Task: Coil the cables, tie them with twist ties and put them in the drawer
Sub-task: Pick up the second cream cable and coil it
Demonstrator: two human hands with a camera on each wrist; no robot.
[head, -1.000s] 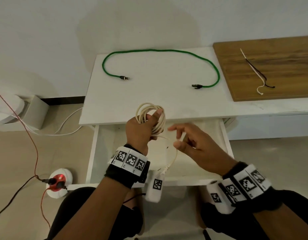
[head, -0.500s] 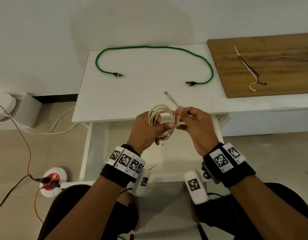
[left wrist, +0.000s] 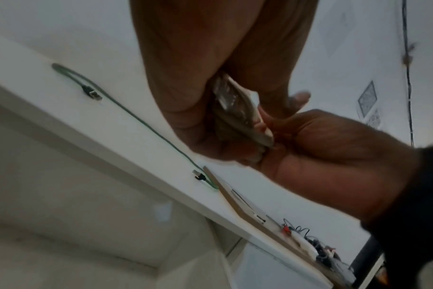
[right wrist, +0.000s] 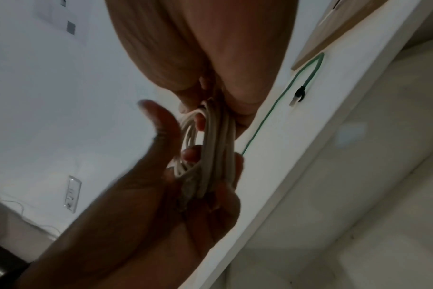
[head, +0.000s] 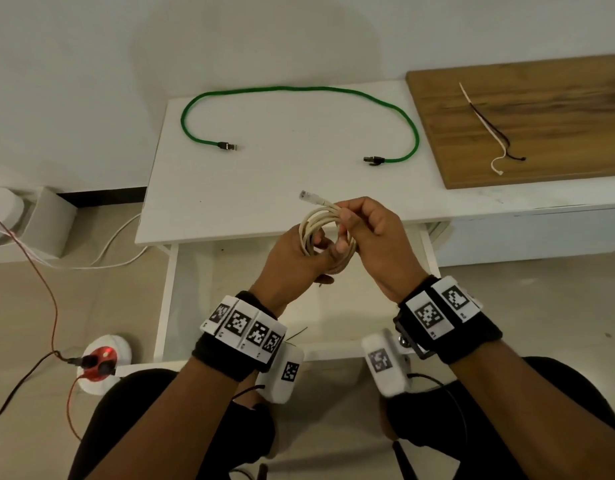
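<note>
My left hand [head: 309, 251] grips a coiled cream cable [head: 318, 221] just above the open white drawer [head: 167, 296]. My right hand [head: 363, 230] pinches the coil's top, and its clear plug [head: 306, 195] sticks out up-left. The right wrist view has the coil [right wrist: 210, 144] wrapped over my left fingers. In the left wrist view the coil [left wrist: 237, 115] is squeezed between both hands. A green cable [head: 299, 90] lies uncoiled in an arc on the white table [head: 264, 188]. Twist ties [head: 489, 133], one white and one dark, rest on the wooden board [head: 541, 98].
The drawer juts out toward my lap, below the table edge. On the floor at left are a round red-and-white power socket [head: 102, 358] with plugged leads, a red wire [head: 39, 282] and a white cable [head: 119, 244]. A wall stands behind the table.
The last loose length of cream cable was wound onto the coil. My right hand came up from the right to the coil's top, and both hands rose toward the table edge.
</note>
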